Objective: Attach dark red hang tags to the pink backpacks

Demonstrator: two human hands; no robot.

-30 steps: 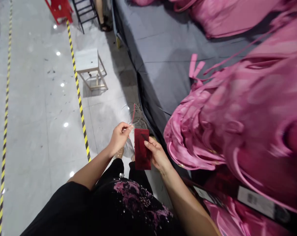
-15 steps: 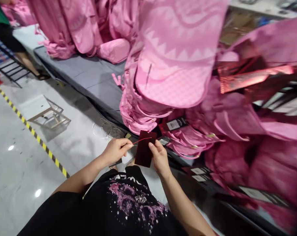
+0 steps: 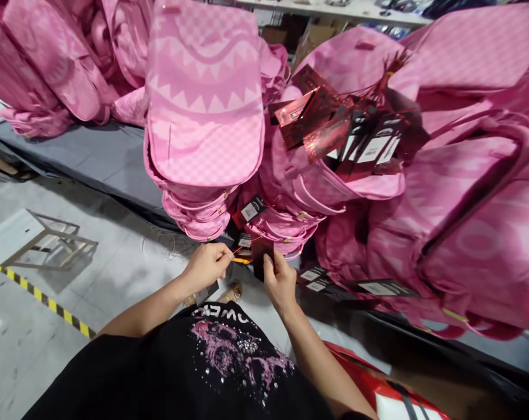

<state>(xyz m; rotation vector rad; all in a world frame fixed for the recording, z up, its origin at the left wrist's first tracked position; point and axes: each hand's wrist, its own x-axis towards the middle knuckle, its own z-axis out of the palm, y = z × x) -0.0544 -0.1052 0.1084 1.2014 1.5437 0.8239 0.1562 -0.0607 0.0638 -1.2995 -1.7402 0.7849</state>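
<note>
My right hand (image 3: 280,284) pinches a dark red hang tag (image 3: 262,255) by its lower edge, holding it upright in front of me. My left hand (image 3: 206,265) is closed in a pinch on the thin red string (image 3: 245,247) that runs to the tag's top. Both hands hover just below a stack of pink backpacks (image 3: 205,111) piled on a grey-covered table (image 3: 98,160). Several more dark tags (image 3: 250,210) hang from the bags right above my hands.
More pink backpacks (image 3: 465,192) fill the right side, with a cluster of shiny red and black tags (image 3: 347,131) on top. A white stool (image 3: 37,236) and yellow-black floor tape (image 3: 41,297) lie to the left. A red object (image 3: 391,391) sits at lower right.
The view has swung from the floor up to the backpack pile. My hands have kept their hold on the tag and string and have moved closer to the stacked bags.
</note>
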